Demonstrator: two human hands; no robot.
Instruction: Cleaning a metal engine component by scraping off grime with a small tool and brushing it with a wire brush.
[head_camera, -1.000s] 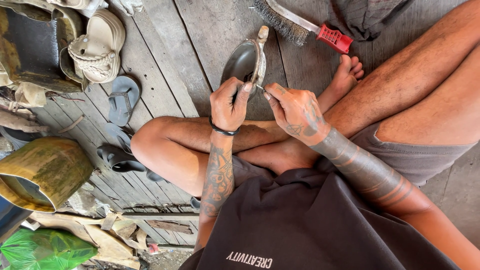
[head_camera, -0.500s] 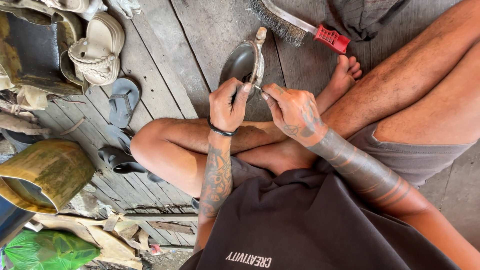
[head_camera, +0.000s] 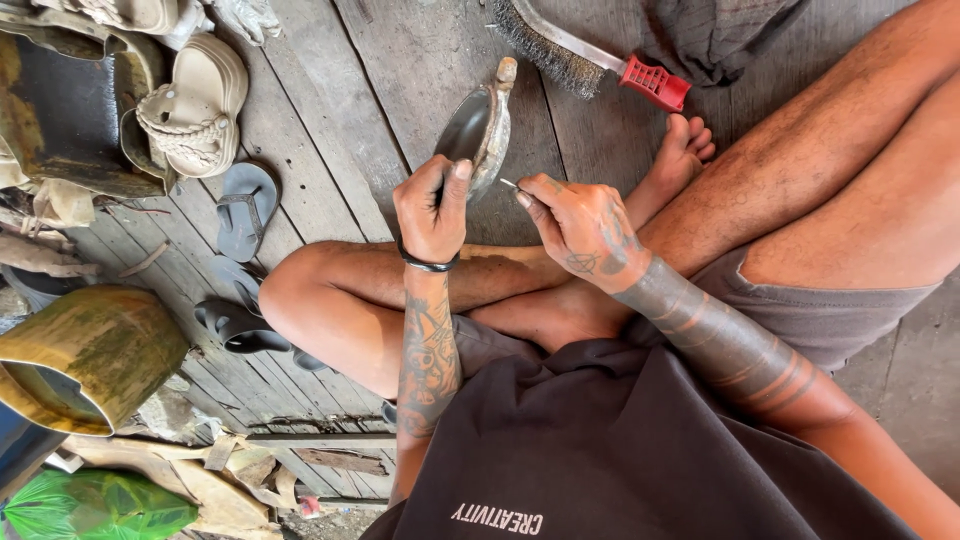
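Note:
I sit cross-legged on a wooden plank floor (head_camera: 400, 60). My left hand (head_camera: 432, 210) grips the lower end of a grey, spoon-shaped metal piece (head_camera: 478, 125) and holds it upright above my knee. My right hand (head_camera: 580, 225) pinches a thin small tool (head_camera: 508, 184) whose tip touches the right edge of the metal piece. A black band circles my left wrist. What the thin tool is exactly is too small to tell.
A wire brush with a red handle (head_camera: 600, 55) lies on the planks beyond my foot. Beige sandals (head_camera: 195, 105) and dark flip-flops (head_camera: 245, 210) lie at the left. A yellow-green bamboo section (head_camera: 85, 355) and a green bag (head_camera: 95, 505) sit at lower left.
Both hands and the metal piece stay almost in place; the view has shifted very slightly.

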